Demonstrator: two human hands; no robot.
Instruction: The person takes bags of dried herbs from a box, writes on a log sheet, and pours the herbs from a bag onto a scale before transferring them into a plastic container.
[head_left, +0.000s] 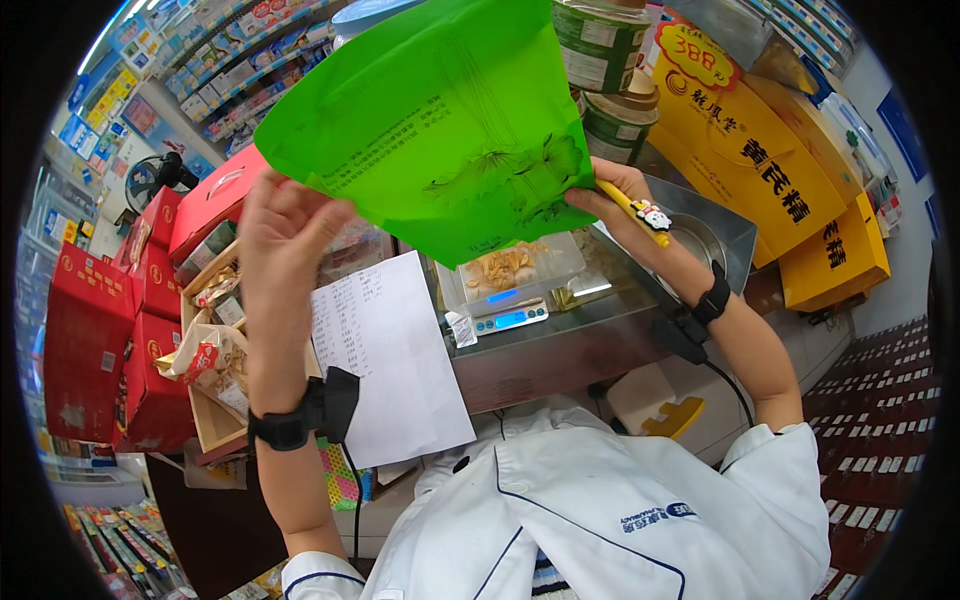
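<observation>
A bright green paper bag or sheet (450, 135), printed with a lotus drawing and writing, is raised over the counter. My right hand (626, 191) pinches its lower right edge between thumb and fingers. A yellow pen (634, 214) with a white cartoon figure also rests in that hand. My left hand (289, 225) is blurred at the bag's left edge; whether it grips the edge cannot be told. Below the bag, a clear plastic tray (450, 289) with dried yellowish slices (499, 268) sits on a small digital scale (511, 319) with a lit display.
A handwritten paper sheet (397, 367) lies left of the scale. Red gift boxes (90, 337) and a wooden tray (206, 409) of packets stand at left. Green-labelled jars (619, 124), a metal pan (705, 238) and yellow carrier bags (739, 142) are at right.
</observation>
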